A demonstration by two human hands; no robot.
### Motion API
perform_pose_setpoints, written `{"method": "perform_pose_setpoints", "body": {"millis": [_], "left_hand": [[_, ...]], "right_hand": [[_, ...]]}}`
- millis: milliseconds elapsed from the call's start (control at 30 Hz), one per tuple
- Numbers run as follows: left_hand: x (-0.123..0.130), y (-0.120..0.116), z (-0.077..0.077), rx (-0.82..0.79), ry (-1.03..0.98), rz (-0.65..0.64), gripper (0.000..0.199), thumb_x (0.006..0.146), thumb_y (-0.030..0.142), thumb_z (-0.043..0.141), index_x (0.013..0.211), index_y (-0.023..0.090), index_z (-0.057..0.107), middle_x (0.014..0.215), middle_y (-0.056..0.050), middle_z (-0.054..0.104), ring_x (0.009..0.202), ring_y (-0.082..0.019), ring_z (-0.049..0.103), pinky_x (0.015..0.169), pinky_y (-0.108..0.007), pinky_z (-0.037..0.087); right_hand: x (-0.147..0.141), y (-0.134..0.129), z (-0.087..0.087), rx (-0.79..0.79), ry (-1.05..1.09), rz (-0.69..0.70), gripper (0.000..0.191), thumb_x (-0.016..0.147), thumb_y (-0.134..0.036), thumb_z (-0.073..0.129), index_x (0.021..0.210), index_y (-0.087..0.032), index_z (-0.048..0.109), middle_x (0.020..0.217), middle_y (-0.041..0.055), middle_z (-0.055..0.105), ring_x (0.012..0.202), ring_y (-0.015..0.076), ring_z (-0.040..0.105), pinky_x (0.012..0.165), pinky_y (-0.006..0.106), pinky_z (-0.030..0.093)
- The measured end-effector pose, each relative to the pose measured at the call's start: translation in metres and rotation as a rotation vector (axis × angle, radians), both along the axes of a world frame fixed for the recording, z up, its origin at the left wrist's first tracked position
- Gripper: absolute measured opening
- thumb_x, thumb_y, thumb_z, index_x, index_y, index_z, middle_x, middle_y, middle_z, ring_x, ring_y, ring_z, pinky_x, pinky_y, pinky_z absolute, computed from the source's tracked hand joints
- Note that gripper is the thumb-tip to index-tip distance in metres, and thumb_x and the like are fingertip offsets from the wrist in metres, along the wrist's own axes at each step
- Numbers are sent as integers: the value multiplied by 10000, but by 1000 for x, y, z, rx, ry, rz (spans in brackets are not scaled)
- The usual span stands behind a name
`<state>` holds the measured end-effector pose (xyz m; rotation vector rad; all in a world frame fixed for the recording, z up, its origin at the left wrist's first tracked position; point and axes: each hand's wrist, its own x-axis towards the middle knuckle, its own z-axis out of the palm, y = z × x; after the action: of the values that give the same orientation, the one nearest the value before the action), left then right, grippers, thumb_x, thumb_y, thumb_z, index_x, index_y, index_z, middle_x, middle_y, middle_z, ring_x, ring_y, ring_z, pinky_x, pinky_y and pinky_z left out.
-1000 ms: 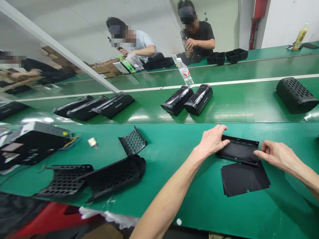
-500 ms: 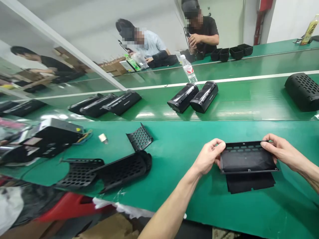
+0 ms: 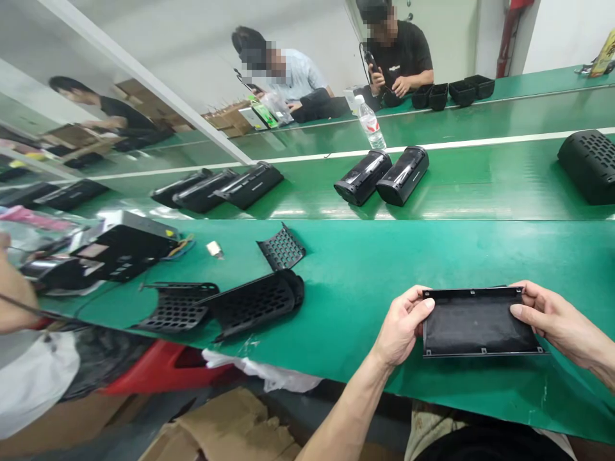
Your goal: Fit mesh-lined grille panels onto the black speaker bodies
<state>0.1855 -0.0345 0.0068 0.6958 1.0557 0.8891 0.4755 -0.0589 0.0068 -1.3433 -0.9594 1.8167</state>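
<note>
A black plastic cover (image 3: pixel 478 326) with small tabs along its long edges is held between my two hands above the green table. My left hand (image 3: pixel 402 323) grips its left end, thumb over the upper left corner. At the opposite end, my right hand (image 3: pixel 552 314) pinches the cover with the thumb pressing on its inner face. Dark material lines the inside, and no slots show through it. Off to the left lie more black perforated covers (image 3: pixel 257 301), one of them a smaller curved piece (image 3: pixel 282 248).
Black box-shaped units (image 3: pixel 402 176) and a water bottle (image 3: pixel 369 123) stand on the green line beyond the table. A perforated black housing (image 3: pixel 589 166) sits far right. Metal-cased equipment (image 3: pixel 129 243) is at left, near another person's arm (image 3: pixel 16 294). People work across the line.
The cover has tilted to show its inner face and come nearer to me. Its row of slots and the black sheet below it are no longer visible. Another person's arm has appeared at left.
</note>
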Motion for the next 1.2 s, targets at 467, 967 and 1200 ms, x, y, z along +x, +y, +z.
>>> {"method": "perform_pose_setpoints", "body": {"millis": [467, 967, 1200], "left_hand": [[-5, -15, -14, 37, -18, 54, 515, 668, 499, 990, 981, 163, 756, 823, -20, 732, 765, -149, 654, 722, -241, 525], [-9, -16, -26, 164, 90, 71, 461, 743, 555, 923, 956, 174, 774, 793, -4, 691, 785, -153, 616, 777, -260, 503], [-14, -18, -29, 155, 17, 30, 480, 764, 520, 922, 1058, 177, 760, 882, -39, 735, 839, -175, 658, 792, -269, 516]], "right_hand": [[-1, -4, -7, 89, -33, 7, 480, 879, -628, 800, 1109, -216, 713, 913, 39, 694, 799, 194, 623, 669, 289, 498], [-2, -9, -9, 91, -2, 55, 483, 873, -549, 838, 1235, -267, 685, 1252, 110, 725, 1205, 311, 679, 1023, 427, 573], [-1, -11, -14, 67, 7, 29, 558, 852, -544, 865, 1295, -273, 663, 1319, 129, 715, 1272, 335, 665, 1036, 451, 577]]}}
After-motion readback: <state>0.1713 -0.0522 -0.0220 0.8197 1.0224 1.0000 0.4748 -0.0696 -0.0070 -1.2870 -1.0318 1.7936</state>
